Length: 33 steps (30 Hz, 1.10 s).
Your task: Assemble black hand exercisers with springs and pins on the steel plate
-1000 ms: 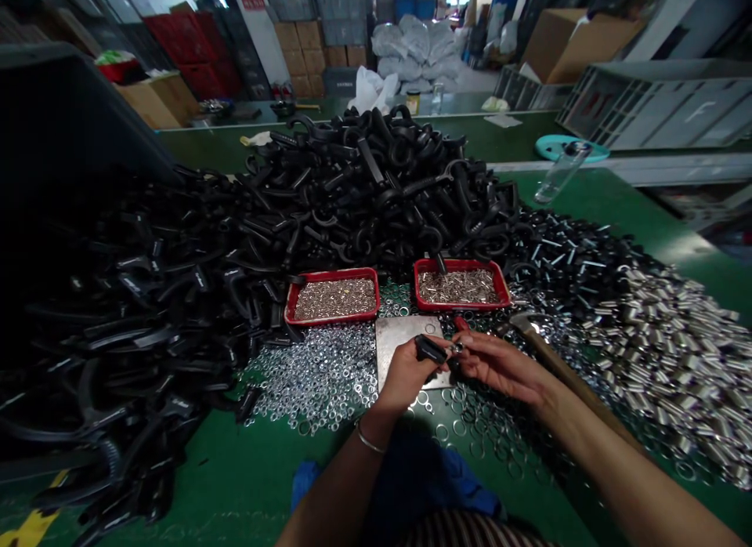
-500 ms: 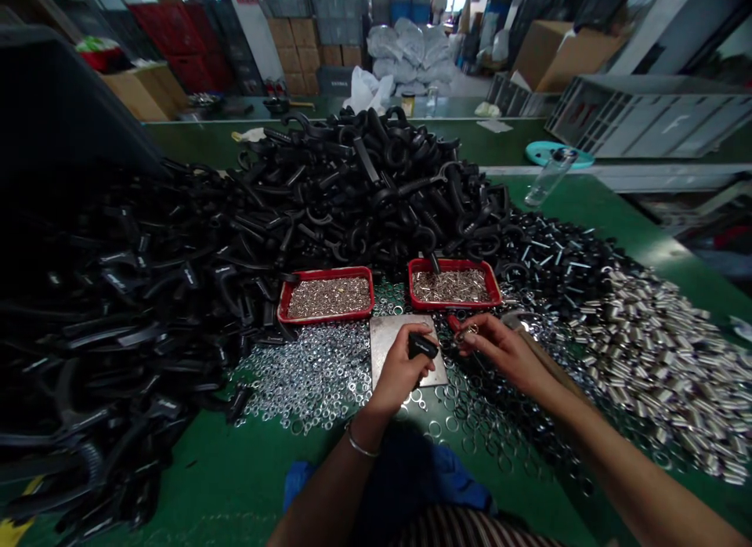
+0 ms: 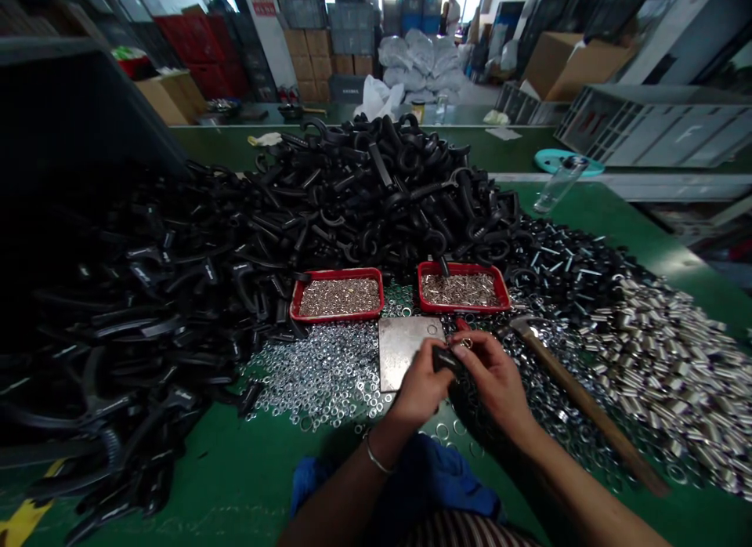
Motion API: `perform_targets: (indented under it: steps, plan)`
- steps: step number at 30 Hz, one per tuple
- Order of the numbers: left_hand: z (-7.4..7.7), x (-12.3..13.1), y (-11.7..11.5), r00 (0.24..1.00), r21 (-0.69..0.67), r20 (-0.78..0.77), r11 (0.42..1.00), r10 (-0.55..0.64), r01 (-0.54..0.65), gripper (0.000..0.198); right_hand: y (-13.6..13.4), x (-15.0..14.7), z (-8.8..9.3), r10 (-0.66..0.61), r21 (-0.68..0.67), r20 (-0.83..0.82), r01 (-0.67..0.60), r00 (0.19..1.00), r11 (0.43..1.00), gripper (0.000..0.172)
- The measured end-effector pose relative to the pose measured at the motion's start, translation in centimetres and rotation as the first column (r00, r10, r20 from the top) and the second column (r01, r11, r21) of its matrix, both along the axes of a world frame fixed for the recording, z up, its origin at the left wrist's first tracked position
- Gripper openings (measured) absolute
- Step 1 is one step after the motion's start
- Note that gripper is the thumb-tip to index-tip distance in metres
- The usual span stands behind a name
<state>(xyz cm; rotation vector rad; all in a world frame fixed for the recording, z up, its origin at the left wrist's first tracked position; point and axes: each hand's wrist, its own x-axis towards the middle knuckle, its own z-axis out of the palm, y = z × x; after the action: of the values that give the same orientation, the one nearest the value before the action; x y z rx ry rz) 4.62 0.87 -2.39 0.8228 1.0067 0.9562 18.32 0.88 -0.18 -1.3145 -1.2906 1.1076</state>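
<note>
My left hand (image 3: 418,389) is closed around a small black plastic part (image 3: 445,360), near the right edge of a flat metal plate (image 3: 399,355). Against the end of that part, my right hand (image 3: 497,382) pinches a small metal ring (image 3: 466,343) between thumb and fingertips. Fingers cover much of both pieces, so whether the ring sits on the part I cannot tell. A loose ring (image 3: 432,329) lies on the plate. Just beyond my right fingers shows a small red object (image 3: 462,324), partly covered.
Behind the plate stand two red trays, the left tray (image 3: 338,318) and the right tray (image 3: 467,309), holding tiny metal pieces. Black parts (image 3: 364,194) are heaped behind and left. Washers (image 3: 329,374), metal sleeves (image 3: 675,374) and a wooden-handled hammer (image 3: 593,410) lie around.
My hands have come together: the left moved right with the black part, and the right brought the ring against it. The hammer, earlier mostly behind my right arm, now shows. The view has shifted slightly.
</note>
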Motion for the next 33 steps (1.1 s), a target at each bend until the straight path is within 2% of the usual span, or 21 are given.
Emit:
perform_targets:
  steps: [1, 3, 5, 6, 8, 10, 12, 13, 15, 16, 17, 18, 19, 21, 23, 24, 25, 26, 28, 30, 33]
  plan:
    - [0.6, -0.3, -0.2, 0.992, 0.009, 0.029, 0.993, -0.120, 0.120, 0.043, 0.1, 0.5, 0.1, 0.031, -0.014, -0.003, -0.031, 1.000, 0.999, 0.021]
    - [1.7, -1.0, -0.6, 0.930, 0.020, 0.154, 0.942, -0.335, 0.336, 0.050, 0.4, 1.5, 0.4, 0.100, -0.070, -0.037, -0.102, 0.994, 0.992, 0.020]
    - [2.4, -1.6, -0.8, 0.857, 0.018, 0.289, 0.898, -0.426, 0.440, 0.046, 1.1, 2.2, 0.6, 0.190, -0.120, -0.075, -0.198, 0.979, 0.973, 0.019]
    - [2.5, -1.7, -0.8, 0.843, 0.004, 0.333, 0.894, -0.423, 0.448, 0.042, 1.5, 2.4, 0.5, 0.251, -0.137, -0.073, -0.259, 0.965, 0.956, 0.019]
    - [2.1, -2.0, -0.7, 0.891, -0.045, 0.338, 0.940, -0.304, 0.338, 0.034, 2.8, 2.4, 0.1, 0.352, -0.130, 0.038, -0.345, 0.935, 0.930, 0.020]
    - [1.5, -2.6, -0.4, 0.967, -0.056, 0.243, 0.994, -0.073, 0.089, 0.031, 4.3, 2.2, -0.7, 0.372, -0.035, 0.316, -0.381, 0.873, 0.924, 0.020]
    - [1.4, -3.6, 0.0, 0.983, 0.006, 0.125, 0.991, 0.132, -0.134, 0.030, 5.8, 1.9, -1.5, 0.292, 0.075, 0.641, -0.436, 0.710, 0.897, 0.017]
    - [1.6, -4.3, 0.2, 0.981, 0.045, 0.071, 0.982, 0.179, -0.183, 0.030, 6.5, 1.7, -1.9, 0.246, 0.096, 0.766, -0.484, 0.593, 0.870, 0.015]
    - [2.2, -5.7, 0.5, 0.983, 0.097, -0.023, 0.979, 0.183, -0.180, 0.030, 7.5, 1.5, -2.3, 0.187, 0.069, 0.908, -0.572, 0.376, 0.818, 0.017]
    - [2.5, -6.3, 0.6, 0.984, 0.106, -0.058, 0.981, 0.170, -0.164, 0.031, 7.7, 1.4, -2.3, 0.171, 0.053, 0.935, -0.599, 0.311, 0.799, 0.018]
    - [2.8, -6.7, 0.7, 0.983, 0.109, -0.078, 0.982, 0.166, -0.157, 0.031, 7.8, 1.4, -2.2, 0.168, 0.052, 0.941, -0.616, 0.293, 0.786, 0.018]
    - [2.9, -6.9, 0.7, 0.981, 0.109, -0.085, 0.980, 0.175, -0.166, 0.031, 7.8, 1.3, -2.1, 0.180, 0.066, 0.928, -0.620, 0.327, 0.782, 0.017]
    - [3.0, -7.0, 0.8, 0.977, 0.110, -0.087, 0.976, 0.196, -0.186, 0.031, 7.6, 1.2, -1.9, 0.203, 0.095, 0.891, -0.606, 0.405, 0.790, 0.016]
    - [2.8, -6.6, 0.9, 0.962, 0.112, -0.100, 0.964, 0.254, -0.243, 0.031, 6.6, 1.0, -1.5, 0.259, 0.147, 0.720, -0.506, 0.644, 0.850, 0.014]
    - [2.4, -5.7, 1.1, 0.943, 0.141, -0.132, 0.948, 0.304, -0.286, 0.031, 5.0, 0.5, -1.1, 0.315, 0.076, 0.376, -0.367, 0.872, 0.927, 0.014]
    - [2.3, -5.2, 1.2, 0.935, 0.172, -0.152, 0.940, 0.322, -0.296, 0.031, 4.1, 0.1, -1.0, 0.321, -0.010, 0.150, -0.323, 0.935, 0.946, 0.015]
    - [2.2, -4.6, 1.2, 0.926, 0.213, -0.173, 0.931, 0.335, -0.297, 0.030, 3.2, -0.3, -0.9, 0.301, -0.106, -0.079, -0.308, 0.950, 0.945, 0.019]
    - [2.1, -4.1, 1.3, 0.918, 0.259, -0.193, 0.921, 0.346, -0.293, 0.030, 2.4, -0.7, -0.9, 0.264, -0.189, -0.279, -0.323, 0.923, 0.928, 0.022]
    - [2.0, -3.2, 1.3, 0.902, 0.344, -0.235, 0.899, 0.362, -0.271, 0.028, 1.3, -1.4, -1.1, 0.188, -0.272, -0.518, -0.370, 0.834, 0.888, 0.027]
    - [1.8, -2.7, 1.3, 0.892, 0.386, -0.267, 0.889, 0.364, -0.247, 0.028, 1.0, -1.8, -1.7, 0.166, -0.296, -0.560, -0.383, 0.812, 0.875, 0.027]
    - [1.3, -2.9, 1.3, 0.908, 0.302, -0.205, 0.906, 0.367, -0.297, 0.031, 1.4, -1.3, -2.7, 0.209, -0.280, -0.382, -0.328, 0.900, 0.902, 0.028]
